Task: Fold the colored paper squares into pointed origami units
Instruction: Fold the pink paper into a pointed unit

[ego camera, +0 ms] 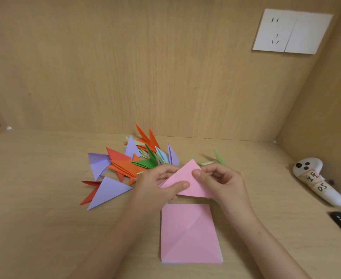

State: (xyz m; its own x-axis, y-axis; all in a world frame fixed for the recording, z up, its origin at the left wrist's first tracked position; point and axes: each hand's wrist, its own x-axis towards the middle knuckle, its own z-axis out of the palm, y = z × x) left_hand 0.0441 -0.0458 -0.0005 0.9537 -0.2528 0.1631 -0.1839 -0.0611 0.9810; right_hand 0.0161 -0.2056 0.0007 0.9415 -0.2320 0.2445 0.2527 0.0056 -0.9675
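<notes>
One readable mark here: the letters "DS", handwritten in dark ink on a pale label (322,187) stuck to the white handheld device (335,199) lying at the right. A second label (312,175) just above it carries handwritten characters too blurred to read.

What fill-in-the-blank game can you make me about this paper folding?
1. The left hand and right hand pinch a folded paper coloured ____.
2. Most of the pile of pointed units lies on the ____ side of the hands.
3. The wall socket is ____ in colour.
4. The stack of paper squares lies flat on the ____.

Missing words: pink; left; white; desk
</notes>
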